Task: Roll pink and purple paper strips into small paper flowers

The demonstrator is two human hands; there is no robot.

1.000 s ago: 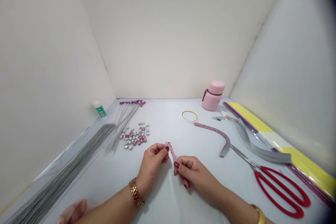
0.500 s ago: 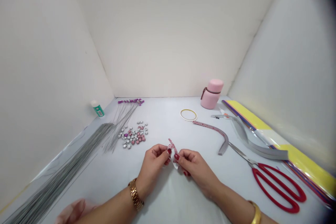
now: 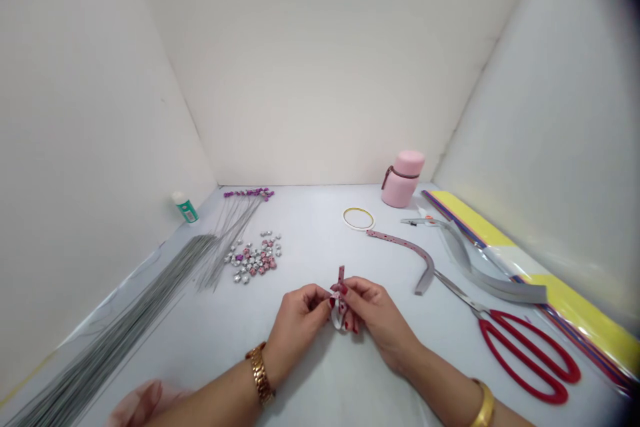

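My left hand and my right hand meet low in the middle of the view. Both pinch a narrow pink patterned paper strip, whose short end points up between the fingertips. Below them the strip bends into a loop that shows its white back. Left of my hands lies a pile of small silver and pink folded stars, with a purple one among them. More pink patterned strips lie in a curved stack to the right.
Grey wires and purple-tipped stems lie left; a glue stick stands beyond. A tape ring, pink flask, grey strips, red-handled scissors and yellow packs are right. Pink cloth lies near my left forearm.
The strip's free end has turned from leaning left to nearly upright. A loop now hangs under the fingertips, and my left hand has shifted slightly right and down.
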